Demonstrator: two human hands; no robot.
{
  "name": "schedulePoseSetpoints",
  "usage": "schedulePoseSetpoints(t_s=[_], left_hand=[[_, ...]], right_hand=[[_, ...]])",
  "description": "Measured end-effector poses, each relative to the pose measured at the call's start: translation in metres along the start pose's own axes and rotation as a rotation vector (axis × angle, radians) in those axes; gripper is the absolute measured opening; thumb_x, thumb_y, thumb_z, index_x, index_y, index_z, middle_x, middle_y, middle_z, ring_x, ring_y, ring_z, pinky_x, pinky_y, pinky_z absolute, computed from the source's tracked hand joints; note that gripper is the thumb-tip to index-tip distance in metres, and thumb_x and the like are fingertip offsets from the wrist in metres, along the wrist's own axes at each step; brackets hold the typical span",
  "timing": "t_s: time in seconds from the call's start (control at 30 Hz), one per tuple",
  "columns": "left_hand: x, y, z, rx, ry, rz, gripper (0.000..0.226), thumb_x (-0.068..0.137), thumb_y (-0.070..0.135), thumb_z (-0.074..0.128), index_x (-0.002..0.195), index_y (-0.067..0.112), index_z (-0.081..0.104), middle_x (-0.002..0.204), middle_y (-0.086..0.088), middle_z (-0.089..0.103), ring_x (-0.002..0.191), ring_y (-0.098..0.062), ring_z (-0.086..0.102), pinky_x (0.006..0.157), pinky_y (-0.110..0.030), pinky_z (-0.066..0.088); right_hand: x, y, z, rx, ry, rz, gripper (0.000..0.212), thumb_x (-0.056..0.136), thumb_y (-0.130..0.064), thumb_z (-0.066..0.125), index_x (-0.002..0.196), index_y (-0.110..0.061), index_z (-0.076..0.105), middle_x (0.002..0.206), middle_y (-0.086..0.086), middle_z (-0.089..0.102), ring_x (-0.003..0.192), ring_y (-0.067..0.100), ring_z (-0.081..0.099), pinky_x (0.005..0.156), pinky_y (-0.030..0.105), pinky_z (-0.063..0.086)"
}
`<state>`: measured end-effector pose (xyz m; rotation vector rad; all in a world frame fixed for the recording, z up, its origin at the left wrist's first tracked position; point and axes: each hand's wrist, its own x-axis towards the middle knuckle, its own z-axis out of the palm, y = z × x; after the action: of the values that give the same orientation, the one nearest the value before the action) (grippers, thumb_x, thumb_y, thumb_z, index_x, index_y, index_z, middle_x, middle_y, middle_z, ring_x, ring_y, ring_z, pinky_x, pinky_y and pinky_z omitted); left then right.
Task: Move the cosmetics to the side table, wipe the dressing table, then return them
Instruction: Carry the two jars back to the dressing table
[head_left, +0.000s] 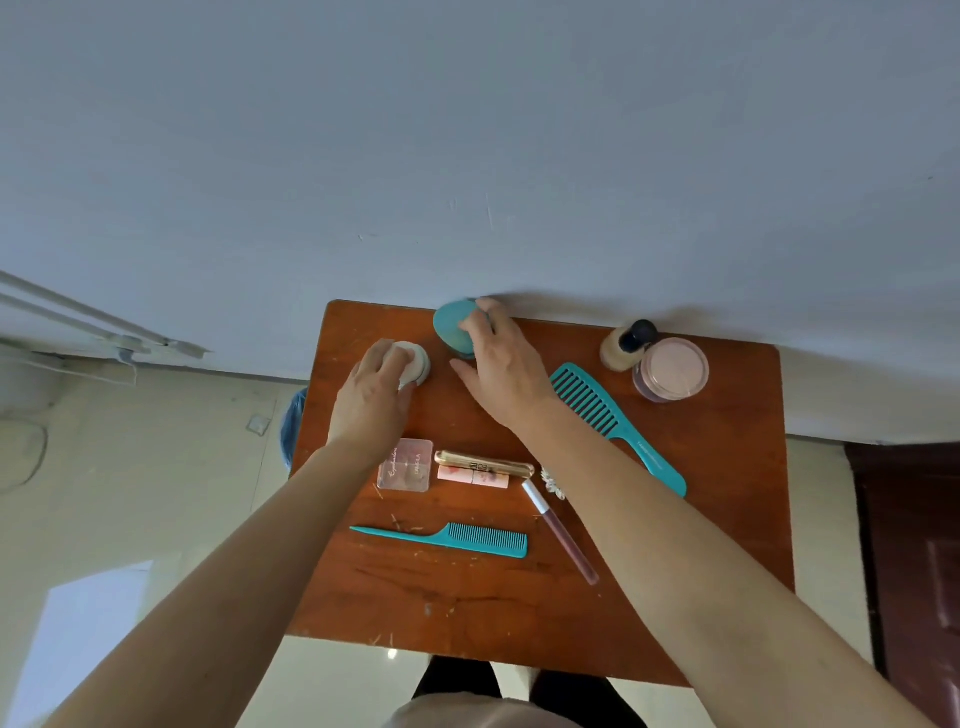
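Teal brush (453, 326), right hand (500, 375); white jar (420, 365), left hand (371, 399)

A pale blue-grey wall (467, 130) fills the view from 10 to 2 o'clock, with faint scratches near the centre. A reddish-brown wooden table (467, 613), scuffed and scratched, stands against it, reaching from the centre toward 6 o'clock. Glossy cream floor tiles (130, 467) spread at 8 to 9 o'clock, with a bright patch of light (88, 623) at 8 o'clock. White pipes (78, 306) slant along the wall at 9 o'clock. A dark brown door (909, 545) stands at 4 o'clock.
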<state>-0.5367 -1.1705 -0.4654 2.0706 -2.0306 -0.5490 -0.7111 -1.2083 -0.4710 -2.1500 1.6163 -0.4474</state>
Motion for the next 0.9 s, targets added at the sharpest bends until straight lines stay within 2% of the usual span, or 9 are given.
schedulePoseSetpoints(t_s=[0.1, 0.23, 0.37, 0.47, 0.57, 0.67, 0.73, 0.83, 0.9], left_hand=[[-0.016, 0.002, 0.003, 0.001, 0.043, -0.015, 0.032, 0.09, 0.014, 0.066, 0.119, 0.015, 0.054, 0.129, -0.007, 0.055, 0.103, -0.027, 0.06, 0.081, -0.032, 0.053], [-0.043, 0.008, -0.001, -0.077, 0.04, -0.024, 0.037, 0.087, 0.016, 0.07, 0.121, 0.017, 0.053, 0.125, -0.005, 0.059, 0.1, -0.023, 0.062, 0.077, -0.03, 0.054], [-0.056, 0.031, -0.028, -0.092, 0.138, 0.04, 0.05, 0.082, 0.019, 0.076, 0.124, 0.019, 0.049, 0.125, -0.006, 0.059, 0.1, -0.024, 0.061, 0.073, -0.029, 0.052], [-0.054, 0.063, -0.065, -0.126, 0.238, 0.144, 0.052, 0.08, 0.023, 0.078, 0.124, 0.017, 0.051, 0.125, -0.01, 0.056, 0.101, -0.026, 0.059, 0.069, -0.026, 0.046], [-0.054, 0.094, -0.104, -0.186, 0.319, 0.289, 0.048, 0.081, 0.024, 0.077, 0.122, 0.012, 0.055, 0.124, -0.013, 0.053, 0.099, -0.029, 0.06, 0.07, -0.027, 0.046], [-0.053, 0.125, -0.135, -0.25, 0.374, 0.441, 0.046, 0.08, 0.021, 0.077, 0.121, 0.01, 0.058, 0.123, -0.014, 0.051, 0.099, -0.028, 0.06, 0.07, -0.026, 0.047], [-0.054, 0.145, -0.15, -0.295, 0.386, 0.552, 0.045, 0.081, 0.02, 0.076, 0.122, 0.009, 0.059, 0.124, -0.015, 0.05, 0.102, -0.026, 0.058, 0.072, -0.025, 0.047], [-0.059, 0.179, -0.165, -0.39, 0.366, 0.719, 0.046, 0.082, 0.018, 0.075, 0.123, 0.008, 0.059, 0.124, -0.014, 0.05, 0.106, -0.018, 0.054, 0.078, -0.011, 0.041], [-0.066, 0.202, -0.165, -0.472, 0.325, 0.804, 0.047, 0.082, 0.017, 0.075, 0.124, 0.008, 0.058, 0.124, -0.012, 0.051, 0.108, -0.008, 0.048, 0.08, -0.001, 0.036]], right_hand=[[-0.001, -0.005, -0.002, 0.038, 0.034, 0.068, 0.039, 0.086, -0.017, 0.073, 0.114, -0.007, 0.048, 0.122, 0.013, 0.047, 0.102, 0.029, 0.06, 0.081, 0.033, 0.055], [-0.028, 0.002, -0.013, 0.062, -0.036, 0.177, 0.075, 0.081, -0.028, 0.075, 0.143, -0.013, 0.036, 0.124, 0.011, 0.043, 0.105, 0.022, 0.055, 0.087, 0.03, 0.047], [-0.074, 0.009, -0.043, 0.111, -0.041, 0.339, 0.071, 0.07, -0.041, 0.079, 0.129, -0.016, 0.049, 0.117, 0.0, 0.035, 0.097, 0.016, 0.05, 0.081, 0.024, 0.039], [-0.103, 0.008, -0.077, 0.185, 0.13, 0.382, 0.066, 0.066, -0.04, 0.081, 0.12, -0.018, 0.048, 0.121, -0.001, 0.038, 0.101, 0.013, 0.046, 0.082, 0.03, 0.047], [-0.12, 0.0, -0.119, 0.26, 0.319, 0.399, 0.066, 0.067, -0.038, 0.084, 0.12, -0.019, 0.048, 0.114, -0.006, 0.045, 0.097, 0.001, 0.038, 0.076, 0.024, 0.045], [-0.139, -0.011, -0.162, 0.294, 0.488, 0.43, 0.068, 0.07, -0.044, 0.083, 0.124, -0.024, 0.048, 0.108, -0.013, 0.054, 0.093, 0.004, 0.052, 0.073, 0.022, 0.05], [-0.157, -0.019, -0.19, 0.263, 0.597, 0.441, 0.07, 0.071, -0.047, 0.08, 0.129, -0.027, 0.046, 0.112, -0.015, 0.055, 0.094, 0.004, 0.054, 0.077, 0.02, 0.05], [-0.193, -0.031, -0.223, 0.205, 0.741, 0.514, 0.073, 0.075, -0.045, 0.077, 0.137, -0.029, 0.044, 0.128, -0.012, 0.055, 0.104, 0.002, 0.051, 0.088, 0.02, 0.046], [-0.223, -0.038, -0.237, 0.178, 0.882, 0.573, 0.071, 0.076, -0.044, 0.079, 0.138, -0.03, 0.046, 0.13, -0.011, 0.056, 0.109, 0.004, 0.054, 0.092, 0.02, 0.047]])
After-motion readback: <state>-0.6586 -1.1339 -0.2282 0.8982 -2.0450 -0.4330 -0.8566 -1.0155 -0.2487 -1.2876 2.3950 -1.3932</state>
